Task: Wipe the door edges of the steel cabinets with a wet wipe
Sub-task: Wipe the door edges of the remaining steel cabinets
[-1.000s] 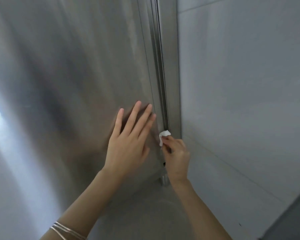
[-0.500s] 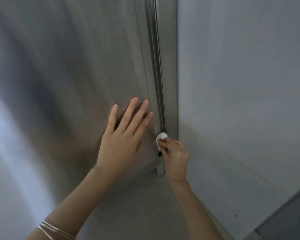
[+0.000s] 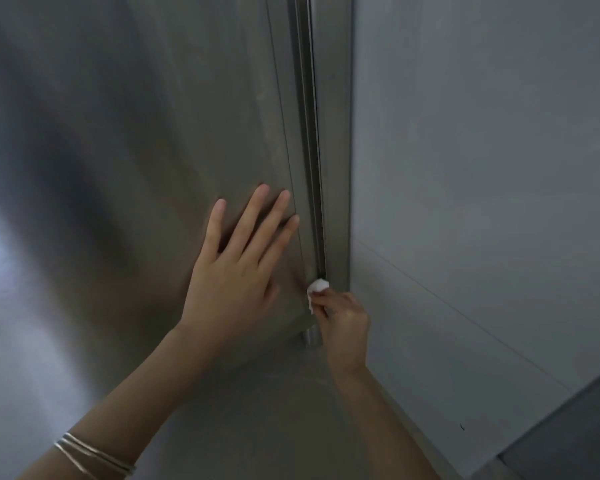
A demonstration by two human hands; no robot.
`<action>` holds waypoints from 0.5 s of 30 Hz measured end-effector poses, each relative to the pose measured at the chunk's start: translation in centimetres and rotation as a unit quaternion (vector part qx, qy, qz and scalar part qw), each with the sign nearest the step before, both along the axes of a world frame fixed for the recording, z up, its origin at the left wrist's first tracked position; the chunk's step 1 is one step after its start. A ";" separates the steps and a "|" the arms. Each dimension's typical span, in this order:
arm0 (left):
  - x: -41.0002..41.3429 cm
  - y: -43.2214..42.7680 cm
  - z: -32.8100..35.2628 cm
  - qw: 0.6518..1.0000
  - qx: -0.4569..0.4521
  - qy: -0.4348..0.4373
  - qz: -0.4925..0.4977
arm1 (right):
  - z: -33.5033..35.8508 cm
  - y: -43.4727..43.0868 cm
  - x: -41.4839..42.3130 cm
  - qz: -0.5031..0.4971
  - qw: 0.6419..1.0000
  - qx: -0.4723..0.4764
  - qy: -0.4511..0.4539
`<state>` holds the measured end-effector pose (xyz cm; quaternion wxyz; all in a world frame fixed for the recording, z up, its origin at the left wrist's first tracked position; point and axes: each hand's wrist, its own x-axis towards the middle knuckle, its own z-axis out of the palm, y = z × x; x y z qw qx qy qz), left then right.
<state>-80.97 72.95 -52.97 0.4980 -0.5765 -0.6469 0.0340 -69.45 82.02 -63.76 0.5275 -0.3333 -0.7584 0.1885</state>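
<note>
The person's left hand (image 3: 229, 282) lies flat on the steel door (image 3: 136, 168), fingers straight, its grip open and holding nothing. The right hand (image 3: 343, 320) has its grip closed on a small wadded wipe (image 3: 317, 287). It presses the wipe to the door edge (image 3: 315, 202) low down, just above the cabinet's foot (image 3: 310, 336) and close beside the wall (image 3: 482, 168). The wipe looks light, soft and damp. I'd say it will crumple and slip unless held by its bunched middle, with a little wad poking out to ride the groove. The steel is stiff and slick, so steady pressure should do.
</note>
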 end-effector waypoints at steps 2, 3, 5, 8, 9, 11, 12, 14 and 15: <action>0.0 0.0 0.0 1.000 0.003 0.003 -0.003 | 0.0 0.0 0.4 0.002 0.999 -0.015 -0.040; 0.0 0.0 0.0 1.000 0.005 0.003 -0.004 | 0.6 0.1 0.5 0.010 0.999 -0.007 -0.040; -0.1 0.0 -0.1 1.000 0.009 0.001 -0.008 | 2.6 0.3 0.5 0.030 0.999 0.029 0.014; -0.2 0.1 -0.2 1.000 0.006 0.008 -0.003 | 6.0 0.9 -0.6 0.021 0.987 0.092 0.128; -0.2 0.1 -0.3 1.000 0.003 0.010 -0.002 | 6.5 1.0 -1.1 0.014 0.984 0.095 0.149; -0.2 0.1 -0.3 1.000 -0.001 0.011 0.001 | 6.4 0.8 -1.7 0.002 0.984 0.068 0.163; -0.3 0.1 -0.4 1.000 -0.003 0.012 0.004 | 5.9 0.6 -1.7 0.000 0.986 0.054 0.158; -0.4 0.1 -0.4 1.000 -0.002 0.015 0.012 | 4.7 0.4 -1.1 0.016 0.991 0.051 0.125; -0.4 0.1 -0.4 1.000 -0.004 0.015 0.015 | 4.3 0.5 -0.6 0.030 0.993 0.051 0.098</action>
